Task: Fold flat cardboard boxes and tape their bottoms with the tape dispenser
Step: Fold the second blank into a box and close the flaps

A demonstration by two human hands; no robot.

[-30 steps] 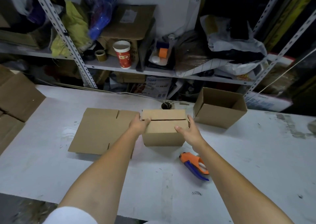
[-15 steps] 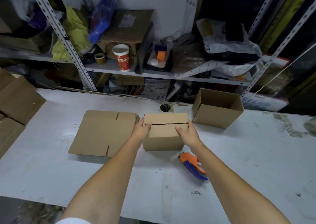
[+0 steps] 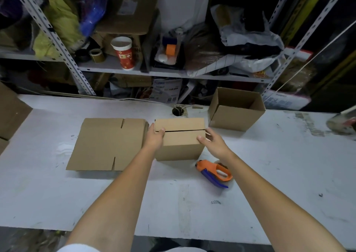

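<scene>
A small cardboard box (image 3: 181,146) stands mid-table with its two flaps folded flat, and a dark seam runs across its top. My left hand (image 3: 155,138) holds the box's left edge, thumb lying on top at the seam. My right hand (image 3: 214,144) holds the right edge, thumb on the near flap and fingers down the side. The orange and blue tape dispenser (image 3: 213,172) lies on the table just in front of the box, under my right wrist and untouched. A stack of flat cardboard boxes (image 3: 107,144) lies to the left, touching my left hand's side.
An open erected box (image 3: 235,117) stands behind and to the right. More cardboard (image 3: 11,113) overlaps the white table (image 3: 289,174) at the left edge. A cable hole (image 3: 177,111) sits behind the box. Cluttered metal shelves (image 3: 115,67) line the back.
The raised flaps have been pressed down until they lie flat with only a thin seam. Both hands stayed at the box's edges.
</scene>
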